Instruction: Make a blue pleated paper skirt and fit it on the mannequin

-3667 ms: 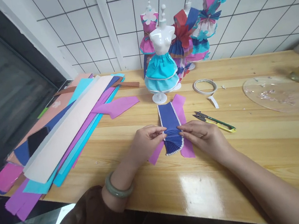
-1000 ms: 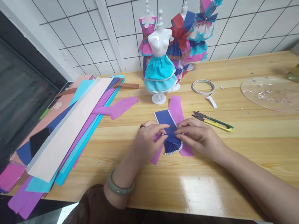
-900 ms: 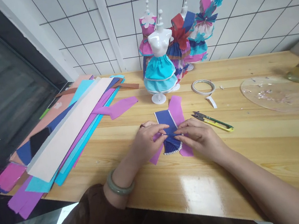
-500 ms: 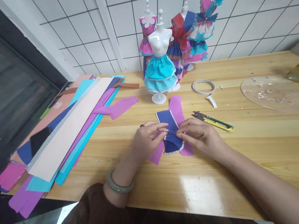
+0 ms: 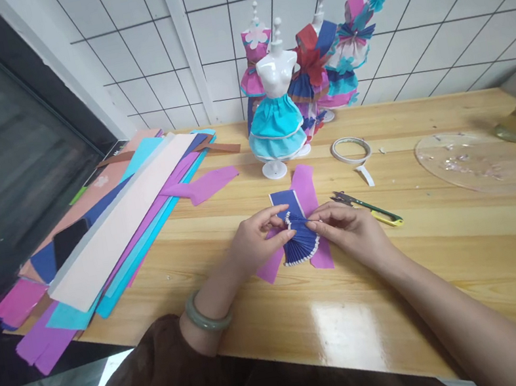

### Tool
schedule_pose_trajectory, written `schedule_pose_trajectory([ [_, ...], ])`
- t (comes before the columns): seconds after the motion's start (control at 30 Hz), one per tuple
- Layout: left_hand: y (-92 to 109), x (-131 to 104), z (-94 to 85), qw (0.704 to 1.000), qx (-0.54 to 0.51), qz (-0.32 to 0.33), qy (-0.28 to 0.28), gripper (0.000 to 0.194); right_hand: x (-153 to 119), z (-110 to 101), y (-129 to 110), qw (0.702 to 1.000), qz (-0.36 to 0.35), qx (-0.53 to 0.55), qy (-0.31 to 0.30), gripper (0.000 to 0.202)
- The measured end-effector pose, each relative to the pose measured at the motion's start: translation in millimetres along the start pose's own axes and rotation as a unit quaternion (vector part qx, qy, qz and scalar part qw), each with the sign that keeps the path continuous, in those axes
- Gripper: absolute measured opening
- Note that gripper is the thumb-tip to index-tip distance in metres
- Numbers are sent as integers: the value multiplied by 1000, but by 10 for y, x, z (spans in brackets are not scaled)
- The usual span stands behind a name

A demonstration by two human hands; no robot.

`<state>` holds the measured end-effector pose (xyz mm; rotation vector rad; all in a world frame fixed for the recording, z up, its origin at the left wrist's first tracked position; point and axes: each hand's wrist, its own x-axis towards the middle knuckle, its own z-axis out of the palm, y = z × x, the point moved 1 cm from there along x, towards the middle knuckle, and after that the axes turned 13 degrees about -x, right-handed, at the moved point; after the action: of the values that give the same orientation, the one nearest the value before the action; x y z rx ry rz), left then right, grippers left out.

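Observation:
A strip of dark blue pleated paper (image 5: 301, 245) with white edging lies between my hands, its lower pleats fanned out. My left hand (image 5: 264, 235) is closed at the strip's left side, fingertips and thumb on the folds. From the right, my right hand (image 5: 343, 224) pinches the pleats between thumb and forefinger. Behind the folds, a flat blue part (image 5: 284, 200) with white borders stretches away from me; whether it joins the pleated part is hidden. Beneath sit purple paper pieces (image 5: 305, 184), poking out on both sides.
Stacked coloured paper sheets (image 5: 123, 220) with a dark phone (image 5: 70, 243) fill the left side. Mini mannequins in paper dresses, one with a turquoise skirt (image 5: 276, 126), stand behind. Thread snips (image 5: 365, 207), a tape roll (image 5: 350, 150) and a clear plate (image 5: 466, 183) lie rightward.
My left fingers have spread a little apart around the folds, showing more white-edged pleats at the top left. My right hand has shifted slightly right, still pinching the blue paper.

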<state>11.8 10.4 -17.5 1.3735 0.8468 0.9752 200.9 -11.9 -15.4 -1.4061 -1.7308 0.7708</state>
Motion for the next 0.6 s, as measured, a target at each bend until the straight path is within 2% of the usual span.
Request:
schedule_pose_trajectory([
  [0.13,-3,-6,-3,1000,9,-5,-17,51,-8,32,18,1000,8,11,-10,14],
  [0.37,54,8,3,997,-72,-39,-13,57,-16,34,31,999,22,26,-24,16],
  [0.5,61,-8,23,992,-98,-65,-36,69,-17,46,39,998,38,49,-33,17],
  [0.6,44,-11,33,992,-96,-64,-43,68,-20,56,34,997,41,47,-36,17],
])
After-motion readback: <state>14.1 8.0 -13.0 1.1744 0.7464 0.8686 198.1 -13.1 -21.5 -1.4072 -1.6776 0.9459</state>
